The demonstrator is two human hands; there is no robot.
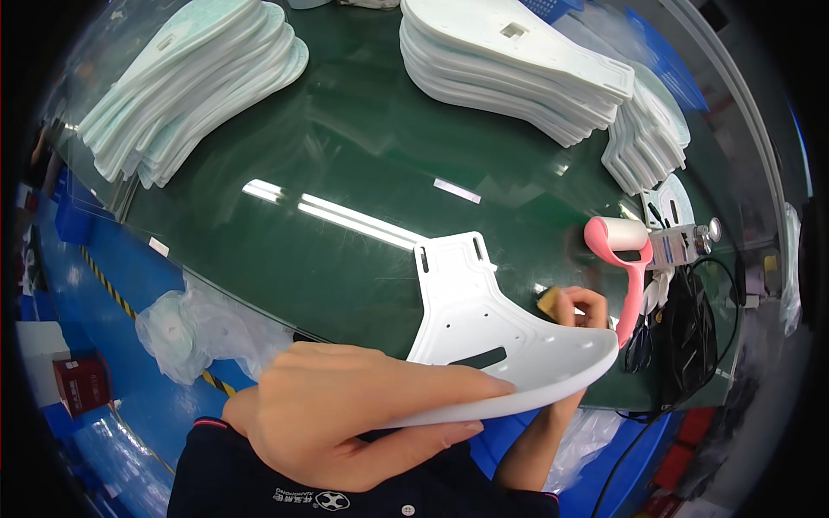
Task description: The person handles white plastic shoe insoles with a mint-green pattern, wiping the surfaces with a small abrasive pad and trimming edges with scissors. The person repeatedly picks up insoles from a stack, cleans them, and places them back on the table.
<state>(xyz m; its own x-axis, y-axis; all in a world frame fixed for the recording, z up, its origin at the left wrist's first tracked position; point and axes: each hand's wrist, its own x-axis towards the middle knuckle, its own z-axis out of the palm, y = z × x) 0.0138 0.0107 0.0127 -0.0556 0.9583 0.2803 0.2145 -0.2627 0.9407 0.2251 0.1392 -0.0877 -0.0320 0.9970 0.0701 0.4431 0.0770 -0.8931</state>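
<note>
My left hand pinches the near edge of a white moulded plastic panel, thumb below and fingers on top. The panel is tilted up off the table, its narrow slotted end pointing away and its curved wide end towards the right. It has a long slot and small holes. Beyond its right side my right hand has curled fingers around a small yellow piece with a dark edge, which looks like a sponge. The panel partly hides the right hand and wrist.
Stacks of similar white panels stand at the far left, far middle and far right of the green table. A pink-handled lint roller, a clear bottle and a black bag lie at the right edge.
</note>
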